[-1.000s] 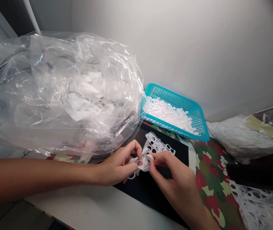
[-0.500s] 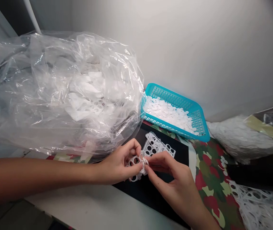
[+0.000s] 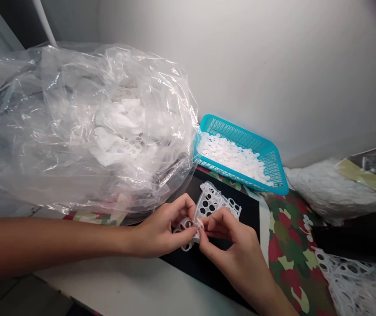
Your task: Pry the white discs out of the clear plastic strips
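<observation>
Two hands grip a holed white plastic sheet [image 3: 212, 202]: the left hand [image 3: 161, 230] and right hand [image 3: 236, 245] both have fingers closed on it, over a black mat [image 3: 249, 206], just below a blue basket [image 3: 214, 125].

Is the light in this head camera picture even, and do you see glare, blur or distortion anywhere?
In the head view, the light is soft and fairly even on the pale wall, which darkens toward the top right corner. The clear plastic bag shows bright glare along its folds. The left hand, right hand and holed white plastic sheet look fairly sharp. The wide lens seems to bend the frame edges.
</observation>
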The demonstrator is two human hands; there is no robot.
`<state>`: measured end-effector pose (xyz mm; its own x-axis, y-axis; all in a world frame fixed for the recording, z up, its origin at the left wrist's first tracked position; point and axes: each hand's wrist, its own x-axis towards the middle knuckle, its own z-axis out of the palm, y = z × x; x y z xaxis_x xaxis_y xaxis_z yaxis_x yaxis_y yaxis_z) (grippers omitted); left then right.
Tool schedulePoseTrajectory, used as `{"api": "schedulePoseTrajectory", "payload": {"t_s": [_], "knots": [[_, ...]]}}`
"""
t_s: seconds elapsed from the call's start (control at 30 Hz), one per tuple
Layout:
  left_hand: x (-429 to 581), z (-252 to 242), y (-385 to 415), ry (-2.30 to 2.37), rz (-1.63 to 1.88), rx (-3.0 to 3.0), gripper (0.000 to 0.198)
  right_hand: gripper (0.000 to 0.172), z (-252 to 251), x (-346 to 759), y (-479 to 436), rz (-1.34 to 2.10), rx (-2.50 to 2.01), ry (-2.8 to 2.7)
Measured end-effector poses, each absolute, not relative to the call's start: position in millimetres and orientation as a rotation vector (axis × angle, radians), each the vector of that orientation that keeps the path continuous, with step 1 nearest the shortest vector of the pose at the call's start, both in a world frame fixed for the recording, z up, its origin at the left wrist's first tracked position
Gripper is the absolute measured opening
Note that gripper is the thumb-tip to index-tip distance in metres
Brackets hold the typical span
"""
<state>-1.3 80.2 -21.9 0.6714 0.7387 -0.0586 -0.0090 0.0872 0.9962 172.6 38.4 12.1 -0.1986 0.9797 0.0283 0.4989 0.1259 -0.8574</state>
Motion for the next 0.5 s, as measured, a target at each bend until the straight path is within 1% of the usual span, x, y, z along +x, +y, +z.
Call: {"api": "schedulePoseTrajectory", "payload": {"t_s": [0.07,0.2,0.3,0.43,0.5], "knots": [[-1,-21,80,0.668,0.607,1.415,0.019,0.015,8,170,36,0.842,-1.483,-1.861],[-2,-19,82,0.651,0.574,1.425,0.017,0.015,6,169,35,0.590,-1.516,-1.980],[-2,-18,83,0.612,0.586,1.407,0.018,0.016,10,171,37,0.508,-1.493,-1.982],[0,-20,84,0.608,0.633,1.353,0.021,0.025,19,182,44,0.429,-1.510,-1.866],[1,-20,84,0.600,0.652,1.287,0.022,0.027,23,190,48,0.444,-1.554,-1.783]]}}
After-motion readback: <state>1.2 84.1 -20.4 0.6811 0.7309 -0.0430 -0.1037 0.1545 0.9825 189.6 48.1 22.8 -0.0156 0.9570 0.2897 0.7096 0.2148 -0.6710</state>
